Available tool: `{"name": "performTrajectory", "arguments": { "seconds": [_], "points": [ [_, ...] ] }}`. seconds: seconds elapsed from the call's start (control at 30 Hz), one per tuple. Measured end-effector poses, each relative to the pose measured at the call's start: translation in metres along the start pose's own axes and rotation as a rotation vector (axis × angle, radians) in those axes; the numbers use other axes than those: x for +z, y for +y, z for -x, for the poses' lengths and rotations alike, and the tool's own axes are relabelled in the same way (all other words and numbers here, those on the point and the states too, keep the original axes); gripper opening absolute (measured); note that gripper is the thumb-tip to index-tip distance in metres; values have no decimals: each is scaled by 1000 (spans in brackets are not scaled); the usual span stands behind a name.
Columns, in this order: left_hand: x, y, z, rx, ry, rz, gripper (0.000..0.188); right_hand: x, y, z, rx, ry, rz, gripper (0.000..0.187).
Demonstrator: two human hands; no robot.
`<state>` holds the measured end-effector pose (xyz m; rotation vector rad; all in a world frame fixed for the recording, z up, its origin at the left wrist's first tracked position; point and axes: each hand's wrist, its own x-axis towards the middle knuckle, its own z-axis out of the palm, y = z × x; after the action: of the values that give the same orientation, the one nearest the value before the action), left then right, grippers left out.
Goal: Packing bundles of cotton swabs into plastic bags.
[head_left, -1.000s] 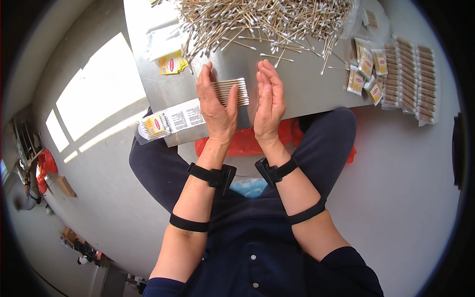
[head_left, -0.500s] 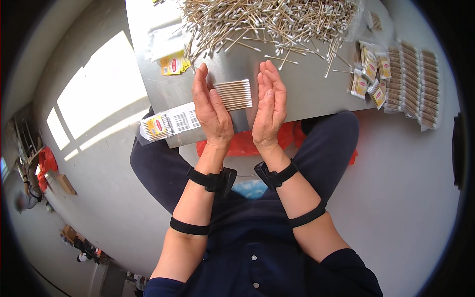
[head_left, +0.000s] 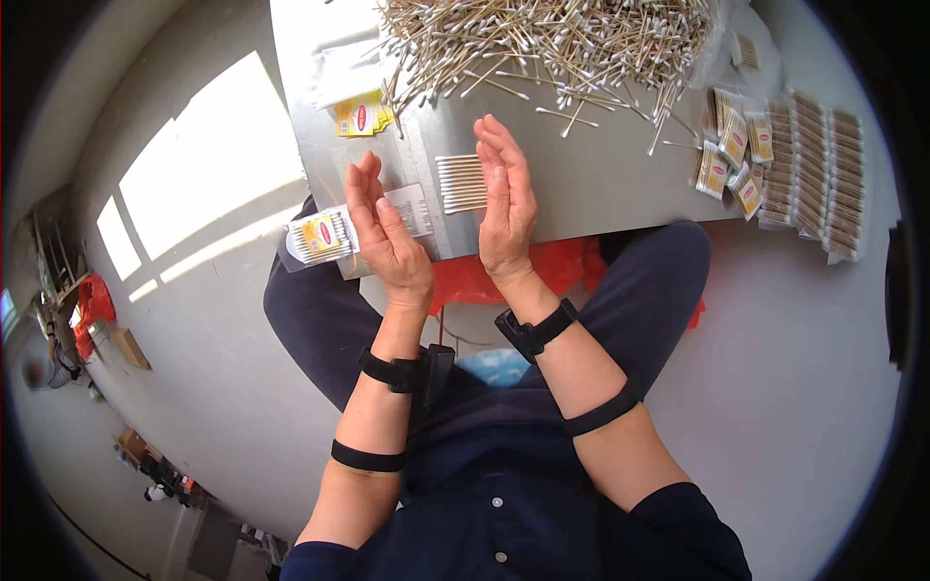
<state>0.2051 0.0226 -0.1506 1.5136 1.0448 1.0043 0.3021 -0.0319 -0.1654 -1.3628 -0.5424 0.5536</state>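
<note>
A flat row of cotton swabs (head_left: 459, 184) lies side by side on the metal table between my two hands. My right hand (head_left: 507, 208) stands on edge at the row's right end, fingers stretched out and open, covering the tips on that side. To the left, my left hand (head_left: 389, 237) is also open, its palm turned toward the row and a gap between them. Partly behind the left hand lies a clear packet of cotton swabs (head_left: 318, 237) with a yellow label, with a printed white strip (head_left: 415, 208) showing past the fingers.
A large heap of loose cotton swabs (head_left: 552, 44) covers the table's far side. Yellow cards (head_left: 362, 116) and clear bags (head_left: 346, 70) lie at the far left. At the right are several filled packets (head_left: 733, 140) beside long stacked rows of swab packs (head_left: 809, 165).
My right hand has shifted left against the swab row's right end. The left hand has drawn back left from the row, uncovering its left tips. The view has shifted slightly.
</note>
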Motion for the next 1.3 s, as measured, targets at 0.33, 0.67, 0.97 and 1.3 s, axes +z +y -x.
{"name": "performTrajectory", "arguments": {
  "seconds": [0.33, 0.67, 0.97, 1.3],
  "points": [
    [31, -5, -10, -31, -74, 84, 47, -27, -12, -21, -103, 149, -26, 39],
    [46, -13, -6, 14, -72, 44, 46, -4, 0, -13, -6, 49, 15, 42],
    [-5, -26, -7, 83, 22, -141, 47, 46, 8, 14, -44, -11, 139, 39],
    [-31, -27, -7, 28, 37, -101, 45, 67, 10, 24, -72, -28, 165, 36]
  ]
}}
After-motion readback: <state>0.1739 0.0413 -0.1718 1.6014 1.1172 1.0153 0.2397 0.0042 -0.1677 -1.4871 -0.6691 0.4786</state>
